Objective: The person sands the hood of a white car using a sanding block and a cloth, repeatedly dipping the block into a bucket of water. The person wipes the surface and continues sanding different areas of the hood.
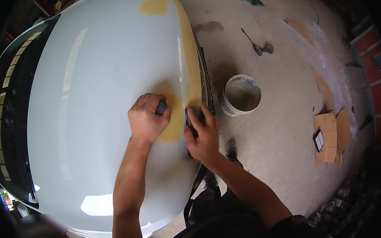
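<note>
A white car hood (pixel 101 68) fills the left and middle of the view, with yellow filler (pixel 170 134) spread along its front edge. Over that filler, my left hand (pixel 146 118) is closed around a dark grey speckled piece, perhaps a sponge (pixel 161 107); most of it is hidden in the fist. Just to the right, at the rounded front edge, my right hand (pixel 206 135) grips a black sanding block (pixel 188 117) against the surface. Fingers cover much of the block. A separate yellow filler patch (pixel 154 6) lies farther off on the hood.
On the concrete floor to the right stands a white bucket (pixel 231 109) with murky liquid. Beyond it lies a dark long-handled tool (pixel 258 48). An opened cardboard box (pixel 328 133) is at the far right. The dark windshield (pixel 12 106) borders the hood on the left.
</note>
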Demonstrator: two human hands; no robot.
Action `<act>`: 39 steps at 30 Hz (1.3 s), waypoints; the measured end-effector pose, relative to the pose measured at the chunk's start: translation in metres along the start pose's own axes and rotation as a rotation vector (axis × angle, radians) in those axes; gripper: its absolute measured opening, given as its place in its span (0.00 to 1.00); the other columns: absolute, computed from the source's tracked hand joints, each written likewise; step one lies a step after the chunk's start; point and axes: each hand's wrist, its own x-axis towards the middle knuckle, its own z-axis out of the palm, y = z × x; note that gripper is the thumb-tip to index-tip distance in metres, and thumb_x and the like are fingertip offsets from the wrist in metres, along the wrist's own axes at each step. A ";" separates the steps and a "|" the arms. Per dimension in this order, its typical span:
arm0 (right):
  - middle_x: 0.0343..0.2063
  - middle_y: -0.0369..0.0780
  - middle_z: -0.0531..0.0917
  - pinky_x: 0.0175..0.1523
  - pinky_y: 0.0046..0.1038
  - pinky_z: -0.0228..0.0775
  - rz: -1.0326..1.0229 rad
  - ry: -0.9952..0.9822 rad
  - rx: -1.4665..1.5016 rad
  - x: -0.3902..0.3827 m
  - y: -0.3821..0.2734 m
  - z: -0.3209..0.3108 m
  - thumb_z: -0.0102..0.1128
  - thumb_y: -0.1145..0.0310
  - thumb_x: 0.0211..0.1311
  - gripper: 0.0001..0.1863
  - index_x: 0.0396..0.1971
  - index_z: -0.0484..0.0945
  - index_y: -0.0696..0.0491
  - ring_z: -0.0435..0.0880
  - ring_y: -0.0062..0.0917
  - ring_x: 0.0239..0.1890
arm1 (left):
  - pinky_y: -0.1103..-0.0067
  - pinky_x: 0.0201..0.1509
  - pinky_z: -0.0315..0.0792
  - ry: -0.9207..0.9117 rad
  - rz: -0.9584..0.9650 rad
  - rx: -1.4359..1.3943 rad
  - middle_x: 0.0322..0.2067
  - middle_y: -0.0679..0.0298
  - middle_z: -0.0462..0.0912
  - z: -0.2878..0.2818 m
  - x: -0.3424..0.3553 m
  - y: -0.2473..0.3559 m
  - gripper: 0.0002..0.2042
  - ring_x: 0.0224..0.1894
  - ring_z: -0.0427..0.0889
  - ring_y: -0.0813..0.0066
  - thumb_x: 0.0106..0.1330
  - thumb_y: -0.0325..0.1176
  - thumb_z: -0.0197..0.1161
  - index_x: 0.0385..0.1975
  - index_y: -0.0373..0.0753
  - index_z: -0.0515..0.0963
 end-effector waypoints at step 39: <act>0.61 0.54 0.72 0.60 0.52 0.69 0.207 -0.115 -0.001 0.231 0.104 0.087 0.62 0.61 0.59 0.26 0.60 0.80 0.46 0.73 0.57 0.53 | 0.61 0.51 0.75 -0.013 -0.012 0.405 0.40 0.60 0.82 0.026 0.115 -0.043 0.16 0.44 0.80 0.55 0.52 0.35 0.73 0.39 0.41 0.77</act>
